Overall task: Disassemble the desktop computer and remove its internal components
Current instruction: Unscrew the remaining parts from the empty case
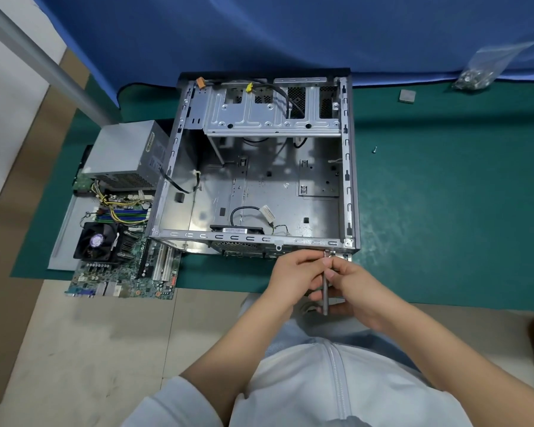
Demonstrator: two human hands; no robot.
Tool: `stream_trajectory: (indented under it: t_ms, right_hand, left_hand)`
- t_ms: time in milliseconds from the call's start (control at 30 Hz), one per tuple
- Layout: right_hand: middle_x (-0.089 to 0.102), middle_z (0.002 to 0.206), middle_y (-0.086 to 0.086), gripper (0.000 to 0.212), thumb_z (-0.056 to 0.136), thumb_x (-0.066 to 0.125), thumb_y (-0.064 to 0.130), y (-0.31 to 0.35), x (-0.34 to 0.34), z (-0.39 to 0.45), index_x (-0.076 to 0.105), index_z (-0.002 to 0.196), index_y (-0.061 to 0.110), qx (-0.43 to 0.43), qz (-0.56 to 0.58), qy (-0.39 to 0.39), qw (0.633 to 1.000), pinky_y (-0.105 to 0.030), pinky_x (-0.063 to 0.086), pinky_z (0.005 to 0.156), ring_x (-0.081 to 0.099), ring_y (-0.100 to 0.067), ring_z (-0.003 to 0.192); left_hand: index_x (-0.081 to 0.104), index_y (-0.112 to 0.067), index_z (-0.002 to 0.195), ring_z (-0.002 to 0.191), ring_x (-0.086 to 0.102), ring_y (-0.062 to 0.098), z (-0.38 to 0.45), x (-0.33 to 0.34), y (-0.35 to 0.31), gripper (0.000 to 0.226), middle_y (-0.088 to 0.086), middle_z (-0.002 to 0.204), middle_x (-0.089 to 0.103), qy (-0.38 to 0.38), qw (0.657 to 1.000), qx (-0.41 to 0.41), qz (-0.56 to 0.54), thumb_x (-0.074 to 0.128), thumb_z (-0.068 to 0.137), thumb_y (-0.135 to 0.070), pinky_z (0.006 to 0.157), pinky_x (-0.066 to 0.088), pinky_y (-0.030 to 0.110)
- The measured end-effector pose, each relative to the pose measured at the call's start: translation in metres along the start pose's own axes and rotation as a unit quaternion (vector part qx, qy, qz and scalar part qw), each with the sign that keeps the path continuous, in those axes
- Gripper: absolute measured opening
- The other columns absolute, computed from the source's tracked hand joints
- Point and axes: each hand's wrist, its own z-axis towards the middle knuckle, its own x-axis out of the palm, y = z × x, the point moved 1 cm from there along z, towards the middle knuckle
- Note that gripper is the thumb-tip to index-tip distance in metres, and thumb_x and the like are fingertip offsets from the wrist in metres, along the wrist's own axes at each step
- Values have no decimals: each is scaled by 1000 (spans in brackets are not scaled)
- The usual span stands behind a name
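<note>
— So, how many things are laid out?

— One computer case (259,167), open side up, in the middle of the frame on a green mat (444,211). Its floor is bare metal with one small fan (236,230) at the near wall and a few loose cables. To its left, three removed parts: one power supply (125,152), one motherboard (121,251) partly off the mat's edge, and one black cooler fan (97,241) sitting on that board.

— And the hands?

— Two, both at lower centre, just in front of the case's near right corner. The right hand (356,288) is curled around one screwdriver (325,291), its shaft pointing up to the case's rear edge. The left hand (293,272) has its fingers bent in against the shaft near the tip; whether it truly pinches it, I cannot tell.

— Anything small?

— One loose screw (375,149) right of the case, one grey square chip (408,96) at upper right, and one clear bag of screws (487,67) beyond it against the blue cloth (259,32).
</note>
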Motion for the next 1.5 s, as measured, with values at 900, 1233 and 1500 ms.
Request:
stream_trajectory:
  t_ms: [900, 1233, 1500]
  right_hand:
    - [69, 71, -13, 21, 95, 43, -8, 15, -7, -15, 62, 87, -3, 7, 49, 13, 999, -28, 58, 58, 65, -17, 55]
    - [64, 57, -10, 20, 92, 52, -6, 13, -3, -7, 61, 74, -3, -9, -7, -74, 997, -25, 56, 49, 62, -14, 44]
    - [63, 59, -10, 9, 84, 65, -4, 14, -4, -6, 66, 75, -3, -17, -88, -107, 990, -31, 56, 55, 60, -17, 44]
  left_hand:
    - [72, -7, 87, 48, 52, 9, 11, 6, -5, 12, 0, 60, 63, -8, 999, -40, -1, 70, 86, -18, 54, 48, 19]
    - [72, -10, 88, 45, 49, 7, 9, 3, -6, 11, -2, 55, 59, 10, 999, -41, -5, 68, 87, -20, 55, 48, 17]
    - [71, -11, 91, 47, 53, 9, 7, 6, -6, 12, 1, 66, 64, 22, 997, -60, -31, 61, 92, -16, 63, 51, 28]
